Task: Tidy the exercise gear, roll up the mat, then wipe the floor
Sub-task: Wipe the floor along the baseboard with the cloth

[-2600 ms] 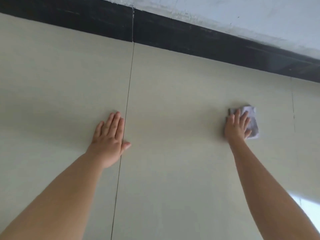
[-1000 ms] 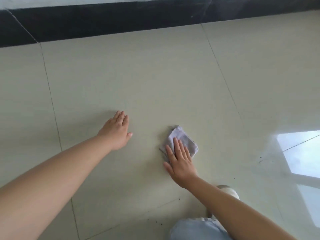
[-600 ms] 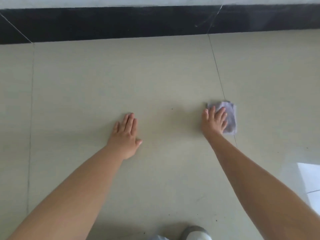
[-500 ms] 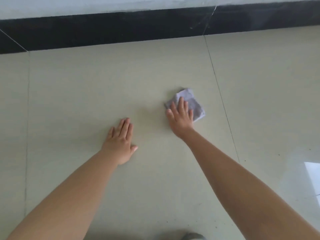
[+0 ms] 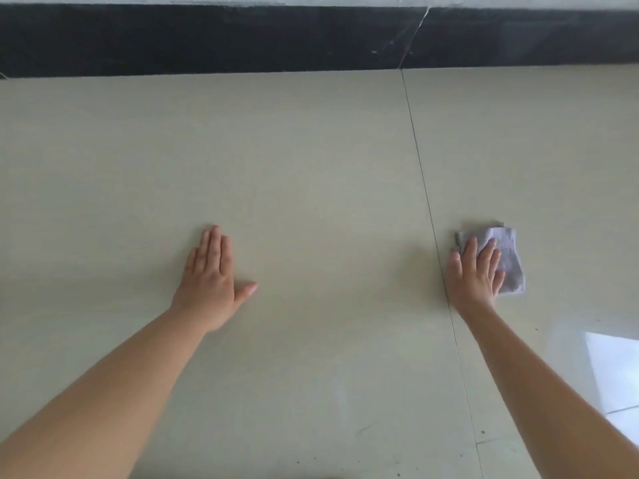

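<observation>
Both hands are lying flat: your left hand [image 5: 211, 281] is bracing on the pale beige tiled floor [image 5: 311, 160], while your right hand [image 5: 475, 271] is now pressing the crumpled grey cloth [image 5: 508, 250] just right of the tile seam [image 5: 420, 167], having swept across; wiping is progressing.

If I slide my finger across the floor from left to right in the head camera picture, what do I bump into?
Left hand flat on the floor → grout line → right hand pressing the grey cloth → bright window reflection.

Pale beige floor tiles [image 5: 311, 167], black baseboard [image 5: 207, 39], seemingly lavender-grey cloth [image 5: 508, 257].
</observation>
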The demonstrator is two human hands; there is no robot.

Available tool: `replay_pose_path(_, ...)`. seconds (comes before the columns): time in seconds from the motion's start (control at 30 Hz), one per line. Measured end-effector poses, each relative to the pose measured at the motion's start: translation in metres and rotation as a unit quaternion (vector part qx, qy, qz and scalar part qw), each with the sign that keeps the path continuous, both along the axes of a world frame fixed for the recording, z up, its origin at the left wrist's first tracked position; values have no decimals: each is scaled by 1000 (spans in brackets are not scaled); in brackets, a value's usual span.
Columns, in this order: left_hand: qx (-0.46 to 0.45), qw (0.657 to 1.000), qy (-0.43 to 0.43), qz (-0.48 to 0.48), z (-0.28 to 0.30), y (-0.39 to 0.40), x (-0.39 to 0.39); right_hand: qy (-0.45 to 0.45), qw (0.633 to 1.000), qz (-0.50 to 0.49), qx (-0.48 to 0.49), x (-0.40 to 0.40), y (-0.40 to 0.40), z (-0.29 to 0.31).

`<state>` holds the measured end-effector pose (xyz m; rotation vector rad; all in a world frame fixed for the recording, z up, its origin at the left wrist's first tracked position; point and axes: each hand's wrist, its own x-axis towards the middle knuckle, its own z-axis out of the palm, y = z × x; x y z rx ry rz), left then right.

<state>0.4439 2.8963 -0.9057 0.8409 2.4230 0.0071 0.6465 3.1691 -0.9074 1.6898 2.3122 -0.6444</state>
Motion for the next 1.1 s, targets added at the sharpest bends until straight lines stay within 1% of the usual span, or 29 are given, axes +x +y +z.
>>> replay_pose_path(0.07,22,1000,20,3,-9,-1,2,-1,1000,13,13,-60,28,-3)
replay_pose_path(0.13,30,999,31,0,-13,-3,2,0,998,66,-2,-122,37,-5)
replay_pose_path(0.2,28,999,45,-5,-17,-4,1,12,988,153,-22,-176,22,-9)
replay_pose_path(0.27,5,998,55,-27,-17,-3,-1,40,966,250,-54,-205,-14,-5)
replay_pose_path(0.33,-24,997,59,-49,-15,-4,0,69,938,332,-71,-194,-57,-8)
replay_pose_path(0.4,-32,996,67,-55,-18,-8,-1,81,912,395,-75,-146,-88,-11)
replay_pose_path(0.43,-17,995,80,-56,-19,-8,-1,77,906,412,-63,-117,-94,-11)
replay_pose_path(0.47,-4,995,88,-53,-23,-9,-1,65,909,408,-47,-86,-92,-11)
replay_pose_path(0.5,1,994,92,-55,-23,-8,-1,52,926,374,-20,-61,-81,-14)
replay_pose_path(0.57,3,994,101,-48,-21,-9,-3,21,967,252,7,-42,-42,-14)
replay_pose_path(0.6,-1,995,98,-35,-20,-7,-3,1,982,191,9,-44,-19,-12)
replay_pose_path(0.67,10,996,88,-25,-20,-6,-3,-21,994,104,27,-73,28,-7)
replay_pose_path(0.7,21,995,95,-24,-20,-5,-2,-27,996,80,32,-95,48,-7)
replay_pose_path(0.73,24,996,82,-11,-22,-7,0,-30,997,65,29,-121,65,-5)
replay_pose_path(0.77,51,996,70,5,-23,-7,1,-36,996,71,26,-148,75,-5)
replay_pose_path(0.8,50,997,55,3,-21,-5,0,-49,993,101,22,-173,79,-7)
replay_pose_path(0.87,30,998,50,0,-21,-6,-1,-66,979,191,18,-220,68,-11)
replay_pose_path(0.93,-3,999,46,-19,-20,-3,-4,-45,955,291,19,-254,28,-15)
replay_pose_path(0.97,-5,998,53,-20,-21,-2,-4,-30,940,339,23,-260,1,-16)
replay_pose_path(1.03,-34,998,34,-33,-19,-3,-6,-8,906,422,23,-248,-56,-14)
replay_pose_path(1.07,-43,997,38,-53,-18,-5,-6,2,893,449,4,-231,-80,-11)
replay_pose_path(1.1,-48,996,42,-60,-20,-8,-4,15,889,456,-28,-208,-98,-11)
